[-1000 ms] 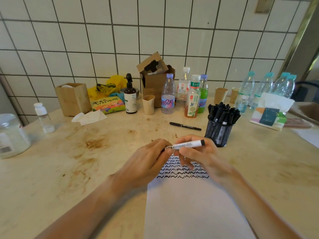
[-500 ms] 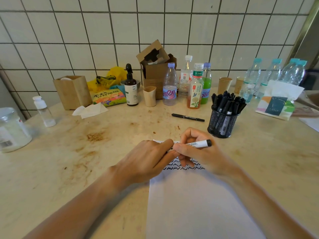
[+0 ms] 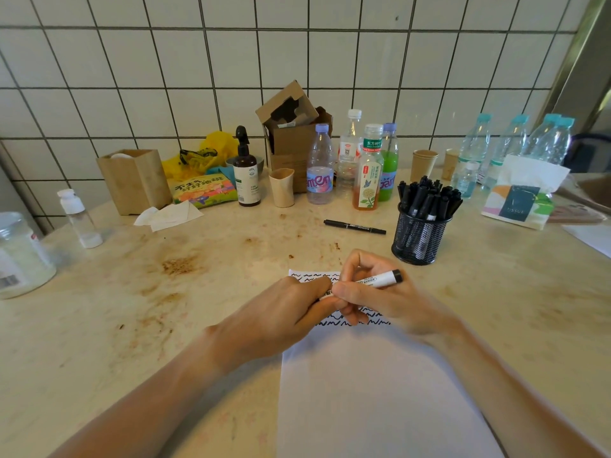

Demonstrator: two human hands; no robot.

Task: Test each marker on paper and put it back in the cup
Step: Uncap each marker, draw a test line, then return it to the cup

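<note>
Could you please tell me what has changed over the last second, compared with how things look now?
Both hands brought the white marker down from above the paper to just over its scribbles. The left hand closed in on the marker's left end; the right hand kept its grip on the barrel. The mesh cup and the loose black pen stayed put.
</note>
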